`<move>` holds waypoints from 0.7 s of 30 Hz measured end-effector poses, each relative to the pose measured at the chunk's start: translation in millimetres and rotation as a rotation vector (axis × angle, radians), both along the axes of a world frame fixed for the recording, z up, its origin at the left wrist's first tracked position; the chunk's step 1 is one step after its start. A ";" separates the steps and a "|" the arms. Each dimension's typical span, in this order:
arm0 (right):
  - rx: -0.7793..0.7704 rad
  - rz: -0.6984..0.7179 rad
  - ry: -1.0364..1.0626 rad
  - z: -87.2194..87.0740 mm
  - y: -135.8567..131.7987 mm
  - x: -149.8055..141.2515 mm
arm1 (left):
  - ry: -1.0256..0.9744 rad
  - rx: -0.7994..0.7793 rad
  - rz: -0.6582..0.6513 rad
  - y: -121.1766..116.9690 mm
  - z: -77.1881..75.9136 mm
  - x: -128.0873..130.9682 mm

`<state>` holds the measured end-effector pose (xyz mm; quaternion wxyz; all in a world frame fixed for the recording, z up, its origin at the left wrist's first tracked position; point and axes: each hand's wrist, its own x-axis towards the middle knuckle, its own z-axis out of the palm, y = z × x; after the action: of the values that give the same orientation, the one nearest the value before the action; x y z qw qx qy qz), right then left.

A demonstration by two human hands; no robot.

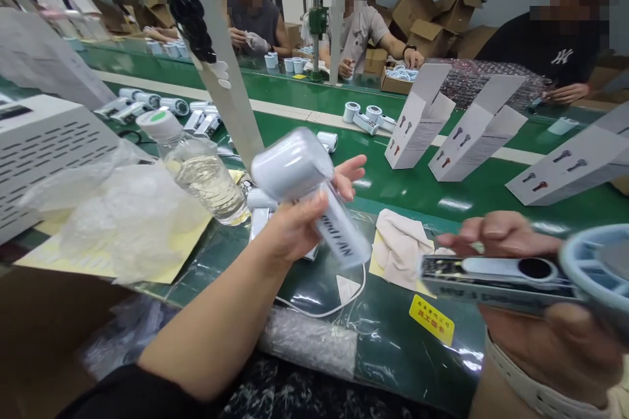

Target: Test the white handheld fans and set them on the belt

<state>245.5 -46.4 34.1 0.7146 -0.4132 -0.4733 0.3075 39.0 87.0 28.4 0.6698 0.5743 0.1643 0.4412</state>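
My left hand (299, 226) is closed around the handle of a pale blue handheld fan (295, 163), held tilted above the bench with its rounded head up and lettering on the handle. At the right edge, my right hand (545, 334) grips a second handheld fan (511, 275), lying sideways with a dark panel on its handle and an open ring-shaped head; this one is slightly blurred. Below and between the hands lie a folded beige cloth (403, 245), a white cable (319, 314) and a yellow card (432, 321). Another fan part lies partly hidden behind my left hand.
A bottle of clear liquid (201, 177) stands left, beside crumpled plastic bags (128, 216) and a vented white box (49, 157). Several fans (171, 106) rest on the green belt (289, 111). Open white cartons (417, 118) stand right. Several people work opposite.
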 end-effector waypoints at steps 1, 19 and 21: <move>-0.076 0.029 0.051 -5.5 3.6 -1.4 | -0.054 -0.038 -0.023 -1.9 -1.1 2.6; -0.508 0.260 0.495 -55.8 39.3 -51.6 | -0.103 -0.292 -0.131 -15.6 -33.3 34.3; -0.495 0.296 0.484 -55.7 38.0 -53.7 | -0.071 -0.284 -0.125 -16.1 -39.4 38.0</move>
<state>191.8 -8.5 -21.5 0.6321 -0.4161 -0.2565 0.6013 77.1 70.8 -11.0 0.7759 0.4667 0.1652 0.3911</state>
